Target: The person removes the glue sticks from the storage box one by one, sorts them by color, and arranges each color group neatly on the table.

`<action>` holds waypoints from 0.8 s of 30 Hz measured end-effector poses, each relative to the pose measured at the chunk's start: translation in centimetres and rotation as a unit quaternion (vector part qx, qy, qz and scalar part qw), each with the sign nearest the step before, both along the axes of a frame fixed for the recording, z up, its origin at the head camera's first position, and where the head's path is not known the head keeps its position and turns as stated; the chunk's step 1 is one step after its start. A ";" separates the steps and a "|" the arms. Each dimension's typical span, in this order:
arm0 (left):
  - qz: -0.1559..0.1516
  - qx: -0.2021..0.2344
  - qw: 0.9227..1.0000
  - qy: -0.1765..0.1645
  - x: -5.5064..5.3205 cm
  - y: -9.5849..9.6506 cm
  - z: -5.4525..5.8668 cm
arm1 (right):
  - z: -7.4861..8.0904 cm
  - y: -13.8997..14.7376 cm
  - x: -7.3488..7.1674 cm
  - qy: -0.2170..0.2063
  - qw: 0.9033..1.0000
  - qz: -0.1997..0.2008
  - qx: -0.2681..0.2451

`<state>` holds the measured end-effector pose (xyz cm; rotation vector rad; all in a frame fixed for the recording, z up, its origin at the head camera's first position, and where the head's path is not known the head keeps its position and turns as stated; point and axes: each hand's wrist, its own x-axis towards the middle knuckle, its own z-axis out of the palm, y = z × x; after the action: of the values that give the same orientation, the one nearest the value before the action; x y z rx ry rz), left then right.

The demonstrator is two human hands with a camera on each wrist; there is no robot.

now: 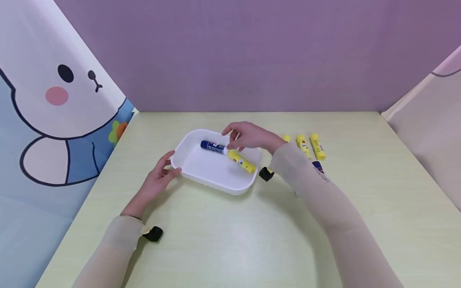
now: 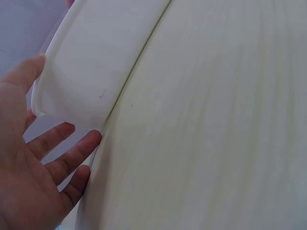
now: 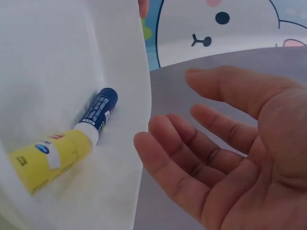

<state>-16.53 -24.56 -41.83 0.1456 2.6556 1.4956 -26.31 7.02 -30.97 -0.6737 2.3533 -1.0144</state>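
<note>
A white plastic tray (image 1: 201, 176) stands on the table. In it lie a navy glue stick (image 1: 213, 147) with a white end and a yellow glue stick (image 1: 242, 162), end to end; both also show in the right wrist view. My left hand (image 1: 161, 176) holds the tray's left end, thumb at the front rim and fingers round the corner; in the left wrist view the other fingers spread beneath the tray's edge. My right hand (image 1: 248, 135) is over the tray's back right rim, fingers loosely bent with nothing between them, apart from the glue sticks.
Right of the tray, several yellow glue sticks (image 1: 317, 147) lie on the table (image 1: 223, 240), with a navy one (image 1: 318, 167) partly hidden by my right sleeve. A purple backdrop (image 1: 252, 56) rises behind the table; a cartoon-printed cloth (image 1: 72, 120) hangs at left.
</note>
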 end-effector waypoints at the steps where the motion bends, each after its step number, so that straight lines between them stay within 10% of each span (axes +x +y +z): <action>1: 0.000 0.000 1.000 0.000 0.0 0.0 0.0 | 0.0 -0.3 -0.2 -0.002 1.000 0.002 0.003; 24: -0.003 0.003 1.000 0.005 0.1 0.0 0.1 | -2.0 -5.6 -2.2 0.008 0.991 0.033 0.127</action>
<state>-16.42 -24.58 -41.77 0.1623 2.6544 1.5057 -28.55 1.45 -32.97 -0.6569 2.4027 -0.6672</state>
